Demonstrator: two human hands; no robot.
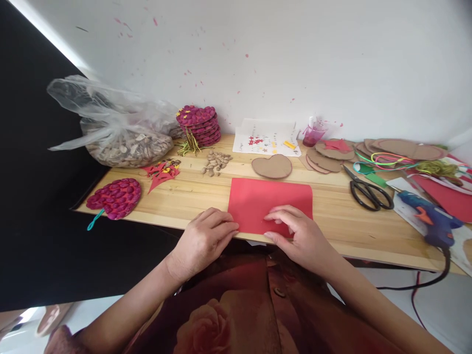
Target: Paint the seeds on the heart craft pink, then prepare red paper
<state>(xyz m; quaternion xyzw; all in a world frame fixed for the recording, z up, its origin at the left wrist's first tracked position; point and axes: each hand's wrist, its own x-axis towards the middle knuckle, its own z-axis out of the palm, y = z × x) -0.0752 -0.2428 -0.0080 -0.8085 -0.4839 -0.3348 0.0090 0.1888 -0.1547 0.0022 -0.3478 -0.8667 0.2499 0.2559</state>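
Note:
A sheet of red paper [250, 201] lies flat at the table's front edge. My left hand [208, 238] has its fingers closed at the near left corner of the sheet, pinching it. Over the sheet's right part is my right hand [300, 236], its thumb and curved fingers apart, with nothing visible between them; the thumb rests by the near edge. Just behind the paper lies a heart-shaped piece of cardboard [272, 167].
Left are a purple-red shell-covered heart [118, 196], red scraps [162, 172] and a bag of shells [129, 145]. Loose shells [217, 162] and stacked hearts [199, 125] sit behind. Right are black scissors [368, 191], a blue glue gun [429, 214], and a cup [312, 135].

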